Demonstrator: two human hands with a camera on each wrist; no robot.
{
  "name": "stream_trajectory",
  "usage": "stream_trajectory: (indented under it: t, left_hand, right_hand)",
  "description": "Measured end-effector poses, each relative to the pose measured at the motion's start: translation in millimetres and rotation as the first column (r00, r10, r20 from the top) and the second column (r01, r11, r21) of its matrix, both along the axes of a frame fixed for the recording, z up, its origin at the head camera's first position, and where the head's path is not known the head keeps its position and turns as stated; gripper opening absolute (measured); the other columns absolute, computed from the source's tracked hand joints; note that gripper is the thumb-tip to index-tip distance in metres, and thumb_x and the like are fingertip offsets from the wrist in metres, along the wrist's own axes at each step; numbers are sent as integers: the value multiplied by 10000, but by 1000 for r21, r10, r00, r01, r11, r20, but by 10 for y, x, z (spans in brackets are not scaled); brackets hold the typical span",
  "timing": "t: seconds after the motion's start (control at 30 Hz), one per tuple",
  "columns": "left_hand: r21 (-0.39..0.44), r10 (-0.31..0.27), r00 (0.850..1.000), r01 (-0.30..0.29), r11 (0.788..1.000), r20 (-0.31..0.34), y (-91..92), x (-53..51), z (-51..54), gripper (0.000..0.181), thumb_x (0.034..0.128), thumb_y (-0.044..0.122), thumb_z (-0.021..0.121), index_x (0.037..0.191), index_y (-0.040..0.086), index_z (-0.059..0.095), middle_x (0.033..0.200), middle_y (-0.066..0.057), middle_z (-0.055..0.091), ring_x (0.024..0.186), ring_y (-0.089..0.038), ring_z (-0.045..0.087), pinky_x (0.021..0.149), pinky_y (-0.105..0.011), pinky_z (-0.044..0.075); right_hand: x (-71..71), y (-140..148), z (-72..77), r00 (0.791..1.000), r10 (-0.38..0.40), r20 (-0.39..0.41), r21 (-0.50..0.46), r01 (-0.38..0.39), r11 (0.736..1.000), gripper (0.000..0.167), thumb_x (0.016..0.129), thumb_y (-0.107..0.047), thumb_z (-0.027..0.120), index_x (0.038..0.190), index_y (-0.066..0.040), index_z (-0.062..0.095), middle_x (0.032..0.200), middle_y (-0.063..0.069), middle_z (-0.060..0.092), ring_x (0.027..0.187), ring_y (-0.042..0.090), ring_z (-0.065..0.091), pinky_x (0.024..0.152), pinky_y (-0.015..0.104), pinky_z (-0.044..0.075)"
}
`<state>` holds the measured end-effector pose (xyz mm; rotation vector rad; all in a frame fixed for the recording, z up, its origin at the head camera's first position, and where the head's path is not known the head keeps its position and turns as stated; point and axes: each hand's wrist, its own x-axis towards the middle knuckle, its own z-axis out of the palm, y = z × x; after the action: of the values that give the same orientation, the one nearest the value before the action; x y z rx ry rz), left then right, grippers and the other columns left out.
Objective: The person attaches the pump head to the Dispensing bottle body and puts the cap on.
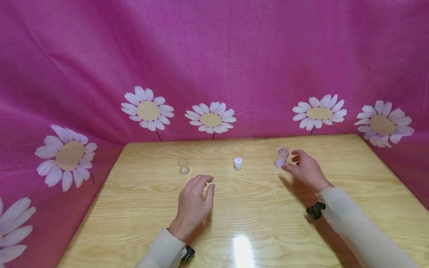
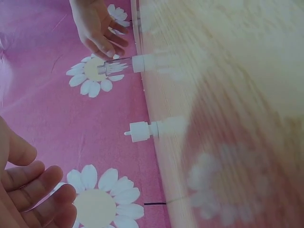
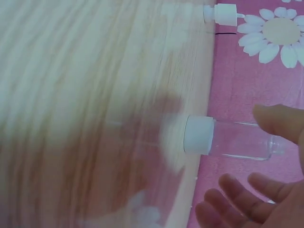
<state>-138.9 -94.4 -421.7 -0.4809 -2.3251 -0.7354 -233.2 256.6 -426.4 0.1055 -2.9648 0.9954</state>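
Observation:
A clear bottle with a white base point(image 1: 282, 158) stands upright on the wooden table, its narrow neck at the top. Around it, my right hand point(image 1: 306, 170) holds its thumb and fingers apart; in the right wrist view the thumb lies over the neck end of the bottle point(image 3: 241, 139), with a gap between bottle and fingers. Left of it sits a small white pump nozzle point(image 1: 238, 163), its thin tip showing in the left wrist view. Further left is a small clear cap like a cup point(image 1: 184, 166). My left hand point(image 1: 193, 204) hovers in front of it, fingers loosely bent, holding nothing.
The light wood table point(image 1: 254, 208) ends at the back against a pink cloth point(image 1: 254, 67) printed with white daisies. The cloth also rises on both sides. Dark straps show at both wrists, below beige sleeves.

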Motion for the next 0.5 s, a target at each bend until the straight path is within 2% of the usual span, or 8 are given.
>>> stream_trajectory:
  t: [0.13,0.27,0.4,0.5]
  left_hand:
    - [-13,15,1000,-15,1000,7,-3,9,-4,144,872,93,712,1015,86,726,985,-25,747,839,-185,695,671,-317,568]
    - [-41,53,998,-51,998,39,-5,25,-8,151,874,105,718,1024,93,724,1005,-35,749,881,-203,706,715,-337,585]
    - [-57,78,995,-75,996,61,-11,31,-8,155,875,119,720,1029,95,722,1015,-39,750,906,-211,707,747,-351,589]
    - [-52,83,995,-80,995,62,-21,32,2,160,872,121,724,1029,91,724,1015,-39,750,895,-215,695,755,-357,575]
  right_hand:
    - [-83,-27,-2,1000,5,23,-58,-3,998,708,920,-332,681,1428,55,375,1331,306,533,1191,459,531,970,567,469]
    - [-141,-55,12,999,-6,38,-88,9,996,679,922,-300,673,1434,36,379,1345,289,517,1179,440,521,954,545,479]
    - [-169,-79,9,1000,-20,0,-85,20,996,530,943,-228,646,1391,7,487,1305,259,578,1098,383,565,838,412,510]
    - [-180,-95,11,999,-27,-27,-86,25,996,446,956,-208,628,1354,-22,553,1269,235,623,1038,341,595,752,303,479]
